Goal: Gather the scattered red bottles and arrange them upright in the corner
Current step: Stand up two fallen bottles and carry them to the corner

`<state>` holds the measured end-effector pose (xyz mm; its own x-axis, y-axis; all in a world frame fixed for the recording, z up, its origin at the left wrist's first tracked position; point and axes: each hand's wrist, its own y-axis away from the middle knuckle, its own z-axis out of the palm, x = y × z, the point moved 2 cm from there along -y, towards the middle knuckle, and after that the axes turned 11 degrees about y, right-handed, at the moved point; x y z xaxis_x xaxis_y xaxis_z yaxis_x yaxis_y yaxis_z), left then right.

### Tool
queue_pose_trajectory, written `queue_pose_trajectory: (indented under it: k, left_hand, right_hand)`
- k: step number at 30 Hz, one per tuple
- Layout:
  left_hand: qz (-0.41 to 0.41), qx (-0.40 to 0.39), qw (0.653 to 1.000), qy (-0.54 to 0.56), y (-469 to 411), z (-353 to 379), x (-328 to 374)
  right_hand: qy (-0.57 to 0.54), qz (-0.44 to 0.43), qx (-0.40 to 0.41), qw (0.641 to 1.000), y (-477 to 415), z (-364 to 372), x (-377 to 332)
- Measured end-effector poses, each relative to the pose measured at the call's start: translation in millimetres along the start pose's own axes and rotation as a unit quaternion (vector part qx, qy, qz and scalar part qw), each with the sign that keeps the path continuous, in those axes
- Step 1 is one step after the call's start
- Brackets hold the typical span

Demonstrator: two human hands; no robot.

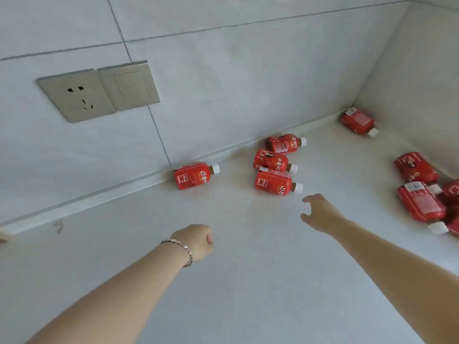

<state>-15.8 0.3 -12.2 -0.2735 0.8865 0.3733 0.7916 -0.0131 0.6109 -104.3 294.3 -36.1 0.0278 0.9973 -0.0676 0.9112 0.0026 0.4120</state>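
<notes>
Head view is showing me a pale tabletop (248,281) meeting tiled walls, and parts of the scene are getting cut off. At the right edge a cluster of red bottles (419,202) is running out of frame, so I am not managing to count them; at least one more red body is peeking from behind the nearest one. Label print is too blurred for me to read beyond the word JUICE on one bottle.

All the bottles I am seeing are lying on their sides, red-wrapped with white caps. One is lying alone in the corner (358,120), cap pointing away from the wall. Three are lying close together near the back wall: the rear one (283,144), the middle one (271,161) and the front one (273,183), the middle and front appearing to touch. A single bottle (193,175) is lying further left, against the ledge along the foot of the wall. Another (415,168) is lying by the right wall.

My right hand (321,214) is hovering just beside the front bottle's cap, its grip spread wide and holding nothing. My left hand (197,240), with a bracelet (182,249) on the wrist, is hanging above the tabletop with its grip curled into a loose fist, empty as far as I am seeing. A socket and switch plate (99,91) are sitting on the back wall.
</notes>
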Motion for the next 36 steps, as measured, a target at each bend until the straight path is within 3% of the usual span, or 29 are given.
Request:
queue_pose_trajectory:
  k: [3, 7, 10, 18, 23, 25, 33, 36]
  left_hand:
    - [-0.031, 0.016, 0.998, 0.049, -18.3, 4.7, 0.3]
    - [-0.060, 0.038, 0.988, 0.136, -28.5, 13.1, -1.7]
    - [-0.075, 0.048, 0.981, 0.173, -27.2, 12.0, -3.4]
    - [-0.082, 0.114, 0.984, 0.106, -49.5, -16.2, 2.2]
    - [-0.029, 0.264, 0.964, 0.003, -102.6, -40.2, 7.9]
    - [-0.015, 0.287, 0.958, -0.024, -125.7, -47.1, 7.1]
    - [-0.035, 0.357, 0.930, -0.082, -179.7, -52.5, 8.3]
    - [0.026, 0.369, 0.923, -0.101, -168.1, -47.0, 4.1]
  right_hand:
    - [-0.066, 0.019, 0.034, 0.997, -46.6, -12.5, 5.3]
    - [-0.264, 0.012, 0.027, 0.964, -79.2, -1.4, -0.4]
    - [-0.310, 0.000, 0.034, 0.950, -80.4, 6.7, 4.9]
    - [-0.202, -0.210, 0.086, 0.953, -51.6, -49.2, -31.2]
    - [-0.045, -0.258, 0.053, 0.964, -40.8, -42.2, -56.8]
    - [0.008, -0.284, 0.069, 0.956, -35.5, -32.9, -63.3]
    - [-0.040, -0.306, 0.117, 0.944, -40.7, -19.8, -61.4]
    - [-0.041, -0.296, 0.102, 0.949, -39.7, -21.0, -61.5]
